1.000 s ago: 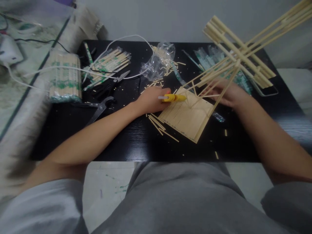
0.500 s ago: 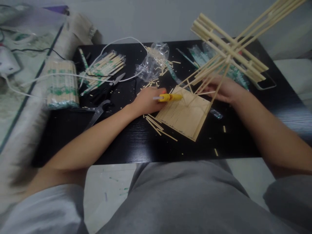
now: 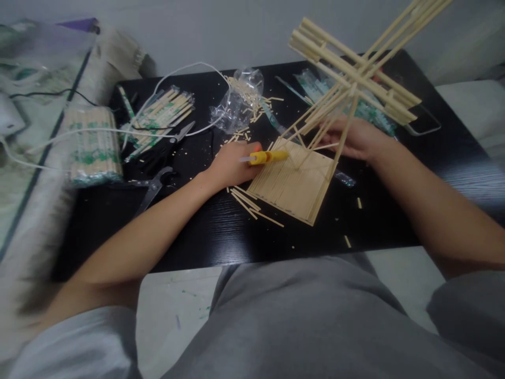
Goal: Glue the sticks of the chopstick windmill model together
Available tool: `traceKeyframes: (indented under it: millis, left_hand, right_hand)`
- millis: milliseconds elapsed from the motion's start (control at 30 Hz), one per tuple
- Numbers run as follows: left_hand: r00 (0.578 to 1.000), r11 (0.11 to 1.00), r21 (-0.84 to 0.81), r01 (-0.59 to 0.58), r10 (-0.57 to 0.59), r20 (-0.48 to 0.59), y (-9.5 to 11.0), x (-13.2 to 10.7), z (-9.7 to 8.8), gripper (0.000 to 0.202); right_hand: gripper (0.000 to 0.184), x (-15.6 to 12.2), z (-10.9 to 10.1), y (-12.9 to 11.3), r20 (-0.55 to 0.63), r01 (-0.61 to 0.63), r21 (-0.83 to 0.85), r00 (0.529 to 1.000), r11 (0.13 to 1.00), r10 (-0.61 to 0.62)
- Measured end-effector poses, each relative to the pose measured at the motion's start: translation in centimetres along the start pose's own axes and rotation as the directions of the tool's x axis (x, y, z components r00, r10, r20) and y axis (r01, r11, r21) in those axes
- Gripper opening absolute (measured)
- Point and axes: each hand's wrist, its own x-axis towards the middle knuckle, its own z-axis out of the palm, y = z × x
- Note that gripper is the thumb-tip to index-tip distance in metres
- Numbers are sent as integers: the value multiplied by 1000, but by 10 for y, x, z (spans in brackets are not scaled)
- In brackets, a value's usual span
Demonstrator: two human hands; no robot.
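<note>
black bench [image 3: 197,231]: your left hand [image 3: 231,164] clenches the glue gun [image 3: 269,156] toward 3 o'clock; your right hand [image 3: 355,139] steadies the stick frame [image 3: 349,79], grip unclear.

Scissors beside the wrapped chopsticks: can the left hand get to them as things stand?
Probably yes: the scissors lie on the black table left of the left hand, with nothing tall between. But that hand grips a yellow glue gun.

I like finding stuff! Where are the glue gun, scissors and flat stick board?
glue gun [image 3: 270,156]: head view, yellow barrel.
scissors [image 3: 182,132]: head view, blades.
flat stick board [image 3: 294,187]: head view, bare middle.
</note>
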Motion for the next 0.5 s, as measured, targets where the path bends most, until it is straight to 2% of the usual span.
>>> traceKeyframes:
  millis: [400,500]
  left_hand:
    - [1000,1000,14,-10,10,13,-3,-1,-1,17]
    - [999,999,-6,-39,38,-15,-6,-2,0,19]
  right_hand:
    - [39,-8,0,-5,134,-16,-20,991,1000,19]
    - [37,-4,-3,-3,216,4,-4,976,1000,-3]
